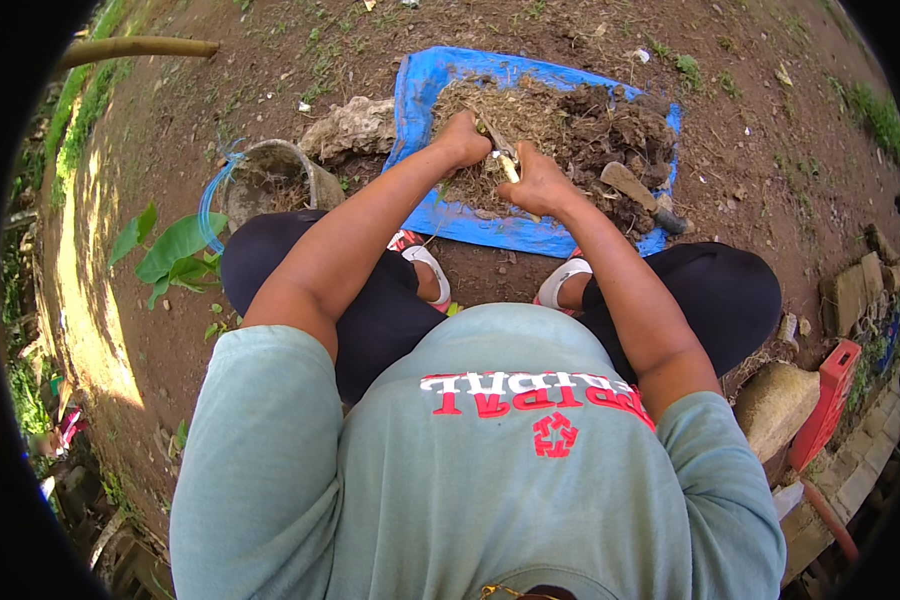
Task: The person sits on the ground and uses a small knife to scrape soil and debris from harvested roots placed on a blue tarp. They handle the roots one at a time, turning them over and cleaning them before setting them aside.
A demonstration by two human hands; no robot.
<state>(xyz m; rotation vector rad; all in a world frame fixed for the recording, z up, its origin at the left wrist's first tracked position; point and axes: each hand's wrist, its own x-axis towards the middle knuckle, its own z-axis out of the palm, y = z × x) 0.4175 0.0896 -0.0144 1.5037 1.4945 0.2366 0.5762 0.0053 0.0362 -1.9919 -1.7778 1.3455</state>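
Observation:
My right hand (541, 181) grips the pale handle (508, 168) of a bladed hand tool, probably a knife. Its narrow blade (497, 136) points away and to the left, over dry chopped grass (514, 105). Close beside the blade, my left hand (463, 140) is curled, with a bit of green by its fingers; what it holds is hidden. Both hands are above a blue tarp (469, 231). Dark clumped soil (607, 124) covers the tarp's right part, beside the grass. A dirt-coated hand tool (630, 184) with a dark handle end lies on that soil.
A worn bucket (322, 184) with blue strapping (214, 184) lies left of the tarp, near a rough rock (352, 127). A leafy plant (176, 247) grows by my left knee. At right are a large stone (776, 409) and a red crate (825, 405).

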